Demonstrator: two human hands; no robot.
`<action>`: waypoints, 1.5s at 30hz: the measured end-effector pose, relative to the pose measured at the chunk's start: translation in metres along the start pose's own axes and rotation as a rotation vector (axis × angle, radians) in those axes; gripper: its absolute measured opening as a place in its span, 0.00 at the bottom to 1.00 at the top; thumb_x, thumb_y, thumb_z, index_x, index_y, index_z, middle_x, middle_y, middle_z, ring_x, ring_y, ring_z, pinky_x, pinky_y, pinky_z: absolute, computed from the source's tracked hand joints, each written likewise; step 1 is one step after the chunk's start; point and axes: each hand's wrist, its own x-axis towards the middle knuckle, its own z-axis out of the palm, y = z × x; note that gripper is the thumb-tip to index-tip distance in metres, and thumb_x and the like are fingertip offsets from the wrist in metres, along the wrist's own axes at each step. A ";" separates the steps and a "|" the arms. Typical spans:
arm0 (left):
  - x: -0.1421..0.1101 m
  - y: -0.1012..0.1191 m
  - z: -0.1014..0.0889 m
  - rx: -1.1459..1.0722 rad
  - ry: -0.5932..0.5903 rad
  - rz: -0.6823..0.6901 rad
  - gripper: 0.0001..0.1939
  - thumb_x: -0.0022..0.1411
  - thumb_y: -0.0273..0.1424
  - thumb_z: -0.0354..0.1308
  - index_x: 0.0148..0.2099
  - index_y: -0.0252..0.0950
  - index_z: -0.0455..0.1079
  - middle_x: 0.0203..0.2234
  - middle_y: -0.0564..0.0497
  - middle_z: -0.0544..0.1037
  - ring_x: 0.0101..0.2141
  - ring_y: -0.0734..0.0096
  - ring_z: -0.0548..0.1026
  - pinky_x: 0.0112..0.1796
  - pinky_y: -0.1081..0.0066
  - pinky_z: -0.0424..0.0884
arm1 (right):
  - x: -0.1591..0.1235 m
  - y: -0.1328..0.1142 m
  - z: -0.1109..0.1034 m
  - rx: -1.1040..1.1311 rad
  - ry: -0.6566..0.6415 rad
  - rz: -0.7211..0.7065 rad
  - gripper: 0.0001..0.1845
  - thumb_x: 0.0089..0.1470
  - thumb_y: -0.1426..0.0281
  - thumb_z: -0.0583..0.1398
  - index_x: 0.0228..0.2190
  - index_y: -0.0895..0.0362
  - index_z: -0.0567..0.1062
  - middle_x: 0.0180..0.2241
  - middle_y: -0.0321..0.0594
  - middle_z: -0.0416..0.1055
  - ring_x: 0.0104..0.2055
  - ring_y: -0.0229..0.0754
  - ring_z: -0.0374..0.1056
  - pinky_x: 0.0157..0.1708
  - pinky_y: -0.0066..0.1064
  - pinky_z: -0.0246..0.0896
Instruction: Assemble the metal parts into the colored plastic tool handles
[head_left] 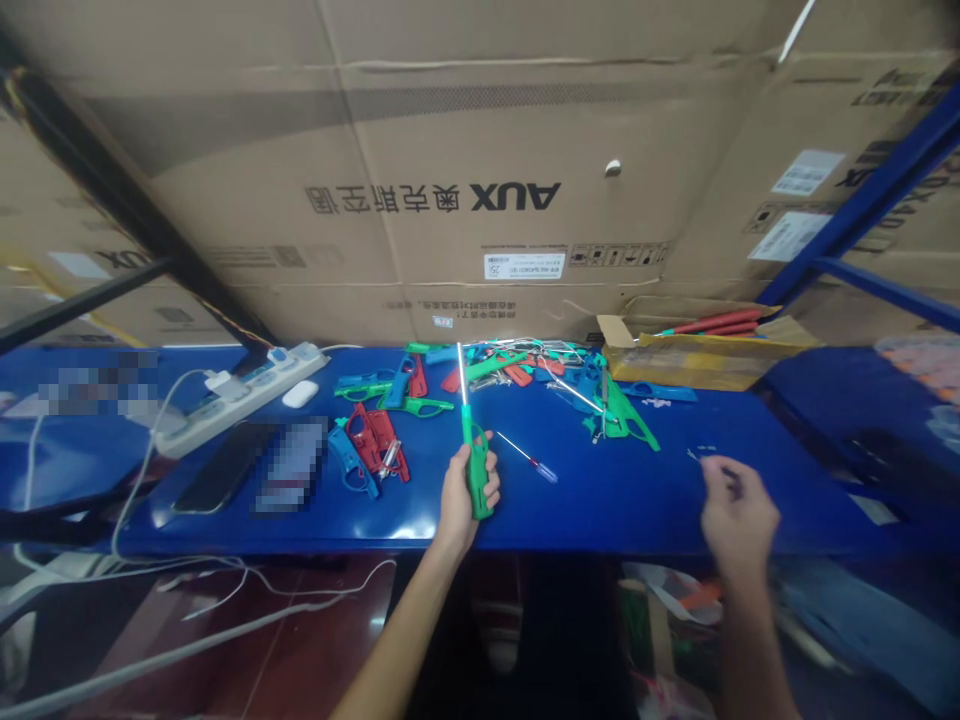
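My left hand (454, 505) is wrapped round the green handle of a long-nosed gas lighter (478, 485), held upright with its metal tube pointing away from me. My right hand (741, 518) is over the right part of the blue table, thumb and fingers pinched together. Whatever lies between those fingertips is too small to name. Just beyond them are a few tiny pale pieces (705, 449). A screwdriver (541, 468) with a clear purplish handle lies to the right of the lighter. Red and blue lighter shells (375, 440) rest left of my left hand.
A heap of green, blue and red lighter parts (517, 368) spreads along the back. Behind it on the right stands an open cardboard box (690, 362) holding red pieces. A power strip (244, 395), a white case (300, 394) and a dark phone (225, 468) lie on the left.
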 end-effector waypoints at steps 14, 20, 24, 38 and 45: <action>0.004 -0.007 -0.007 0.069 0.120 0.164 0.24 0.62 0.53 0.60 0.37 0.33 0.69 0.22 0.57 0.65 0.24 0.78 0.64 0.27 0.76 0.63 | -0.126 -0.137 0.086 0.443 -1.018 -0.432 0.11 0.68 0.63 0.53 0.36 0.51 0.73 0.36 0.39 0.74 0.37 0.42 0.71 0.39 0.31 0.63; 0.006 -0.005 -0.005 -0.074 0.092 0.131 0.29 0.60 0.52 0.63 0.51 0.33 0.68 0.24 0.57 0.68 0.24 0.77 0.65 0.28 0.76 0.63 | -0.129 -0.136 0.086 0.358 -0.925 -0.469 0.12 0.68 0.64 0.52 0.36 0.52 0.73 0.37 0.40 0.74 0.36 0.42 0.72 0.37 0.30 0.62; 0.006 -0.006 -0.006 -0.121 0.084 0.109 0.28 0.59 0.51 0.65 0.49 0.32 0.68 0.24 0.56 0.69 0.24 0.77 0.65 0.28 0.76 0.64 | -0.130 -0.140 0.087 0.290 -0.879 -0.539 0.14 0.70 0.63 0.50 0.37 0.52 0.72 0.37 0.41 0.75 0.35 0.43 0.73 0.34 0.31 0.62; 0.009 -0.005 -0.011 -0.323 0.188 0.169 0.20 0.65 0.46 0.61 0.46 0.33 0.70 0.25 0.54 0.68 0.23 0.77 0.65 0.27 0.77 0.65 | -0.152 -0.145 0.095 0.241 -0.683 -0.695 0.16 0.70 0.69 0.50 0.37 0.55 0.76 0.35 0.41 0.76 0.36 0.40 0.75 0.36 0.28 0.66; 0.010 -0.002 -0.014 -0.407 0.233 0.176 0.18 0.69 0.45 0.58 0.45 0.32 0.71 0.25 0.54 0.67 0.23 0.78 0.65 0.25 0.77 0.64 | -0.164 -0.145 0.096 0.240 -0.563 -0.680 0.14 0.68 0.69 0.54 0.44 0.57 0.79 0.39 0.44 0.77 0.37 0.41 0.77 0.38 0.28 0.70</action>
